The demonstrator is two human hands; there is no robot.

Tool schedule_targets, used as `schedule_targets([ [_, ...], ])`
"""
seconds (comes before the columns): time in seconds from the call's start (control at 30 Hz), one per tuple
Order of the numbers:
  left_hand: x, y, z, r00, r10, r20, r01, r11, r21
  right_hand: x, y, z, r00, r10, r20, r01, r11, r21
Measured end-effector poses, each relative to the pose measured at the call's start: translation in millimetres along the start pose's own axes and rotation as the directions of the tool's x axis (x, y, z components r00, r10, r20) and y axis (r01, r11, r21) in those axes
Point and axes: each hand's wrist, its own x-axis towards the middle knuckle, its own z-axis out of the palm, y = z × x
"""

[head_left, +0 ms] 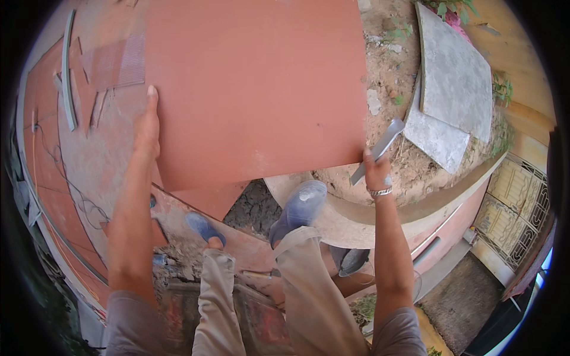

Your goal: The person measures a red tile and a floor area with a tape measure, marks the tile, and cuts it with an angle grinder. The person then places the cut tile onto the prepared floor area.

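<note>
A large red-brown square tile is held up in front of me, tilted, with its near edge above my feet. My left hand grips its left edge, thumb up along the side, with the other fingers hidden behind. At the near right corner, my right hand is closed on the tile and also on a long grey metal tool, whose exact kind I cannot make out. Below the tile's near edge lies dark grey wet mortar, beside a laid red tile.
Two grey slabs lie on the bare soil at the right, behind a curved concrete edge. Cut tile strips and a curved strip lie at the left, near a loose cable. A bucket stands near my legs.
</note>
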Motion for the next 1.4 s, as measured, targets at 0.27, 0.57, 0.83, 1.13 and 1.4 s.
schedule_targets([
  [0.27, 25, 35, -3, 0.990, 0.114, -0.079, -0.076, 0.923, 0.377, -15, -138, 20, 0.953, -0.240, 0.185, 0.284, 0.919, -0.272],
  [0.57, 35, 26, -6, 0.983, 0.132, -0.129, -0.062, 0.894, 0.443, 25, -183, 55, 0.866, -0.398, 0.302, 0.478, 0.836, -0.270],
  [0.83, 37, 24, -10, 0.985, 0.155, -0.077, -0.108, 0.899, 0.425, 34, -196, 65, 0.814, -0.478, 0.330, 0.574, 0.748, -0.333],
  [1.13, 32, 26, -6, 0.973, 0.191, -0.128, -0.113, 0.884, 0.454, 29, -191, 61, 0.828, -0.425, 0.367, 0.534, 0.797, -0.282],
  [1.4, 33, 24, -7, 0.971, 0.198, -0.137, -0.116, 0.883, 0.454, 23, -182, 53, 0.813, -0.424, 0.399, 0.558, 0.763, -0.325],
])
